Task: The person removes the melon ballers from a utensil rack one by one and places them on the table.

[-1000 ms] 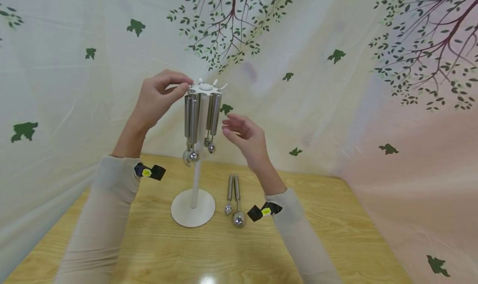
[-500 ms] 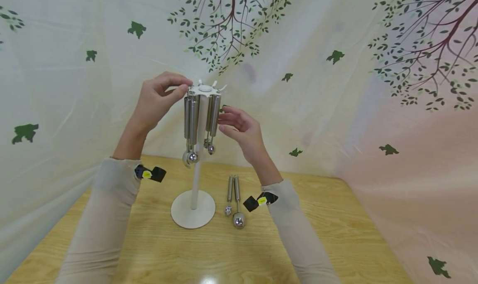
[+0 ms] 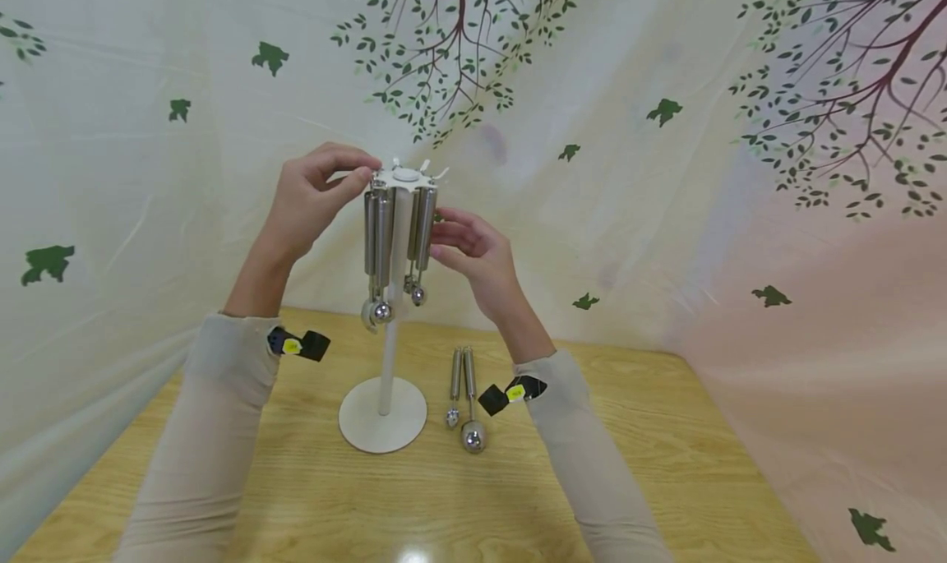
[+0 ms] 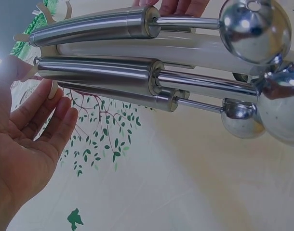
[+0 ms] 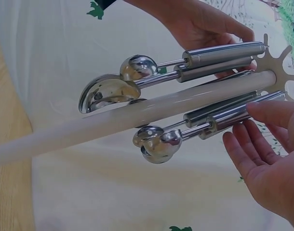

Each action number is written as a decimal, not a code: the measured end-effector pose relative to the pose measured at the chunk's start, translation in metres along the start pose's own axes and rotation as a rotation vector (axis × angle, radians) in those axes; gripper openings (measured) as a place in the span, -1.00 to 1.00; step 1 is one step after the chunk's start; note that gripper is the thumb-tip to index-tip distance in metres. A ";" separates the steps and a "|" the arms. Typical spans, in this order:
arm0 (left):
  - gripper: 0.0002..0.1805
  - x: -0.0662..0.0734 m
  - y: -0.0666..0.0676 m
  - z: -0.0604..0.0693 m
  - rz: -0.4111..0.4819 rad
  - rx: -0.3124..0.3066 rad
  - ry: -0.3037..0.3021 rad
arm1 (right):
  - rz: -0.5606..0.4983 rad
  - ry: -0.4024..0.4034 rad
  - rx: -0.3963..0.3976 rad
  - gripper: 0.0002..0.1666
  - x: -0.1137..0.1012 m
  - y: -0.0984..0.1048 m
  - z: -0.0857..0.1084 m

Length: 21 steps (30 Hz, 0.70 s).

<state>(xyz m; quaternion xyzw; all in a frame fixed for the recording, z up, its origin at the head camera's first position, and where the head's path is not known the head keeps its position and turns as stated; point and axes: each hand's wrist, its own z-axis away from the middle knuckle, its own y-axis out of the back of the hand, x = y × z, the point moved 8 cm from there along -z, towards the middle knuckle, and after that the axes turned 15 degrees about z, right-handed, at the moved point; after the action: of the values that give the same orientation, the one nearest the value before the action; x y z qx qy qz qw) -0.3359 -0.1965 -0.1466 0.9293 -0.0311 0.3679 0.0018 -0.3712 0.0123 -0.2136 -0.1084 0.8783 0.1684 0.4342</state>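
A white stand with a star-shaped hook top [image 3: 404, 175] bears several steel scoops with round, mirror-bright heads. My left hand [image 3: 299, 201] is at the left side of the top, thumb and index finger pinching a hook where the scoop handles hang. In the left wrist view its other fingers [image 4: 60, 120] spread loosely below. On the opposite side, my right hand [image 3: 477, 255] touches a hanging scoop [image 5: 229, 115]; its thumb [image 5: 270, 113] lies against the handle and the fingers stay relaxed. Part of the contact is hidden in the head view.
Two more utensils, a small-headed one [image 3: 454, 390] and a round-headed scoop [image 3: 472, 436], lie on the wooden table [image 3: 592, 481] right of the stand's round base [image 3: 362, 423]. A leaf-printed cloth [image 3: 533, 218] hangs behind and at both sides.
My right hand has moved left and slightly up, from beside the stand to the hanging scoops on its right. The left hand has kept its place at the top.
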 end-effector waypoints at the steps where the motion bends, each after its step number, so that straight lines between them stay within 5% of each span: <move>1: -0.75 0.000 0.000 0.000 0.001 0.001 0.001 | -0.005 -0.004 -0.001 -0.38 0.000 -0.001 0.000; 21: -0.76 0.000 0.001 0.000 0.017 0.000 0.009 | 0.000 -0.031 -0.021 -0.38 0.005 -0.007 -0.002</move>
<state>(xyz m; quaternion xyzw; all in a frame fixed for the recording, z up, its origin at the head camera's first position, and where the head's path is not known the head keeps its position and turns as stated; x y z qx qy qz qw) -0.3360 -0.1973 -0.1468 0.9274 -0.0389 0.3720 -0.0013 -0.3734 0.0049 -0.2178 -0.1105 0.8697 0.1791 0.4465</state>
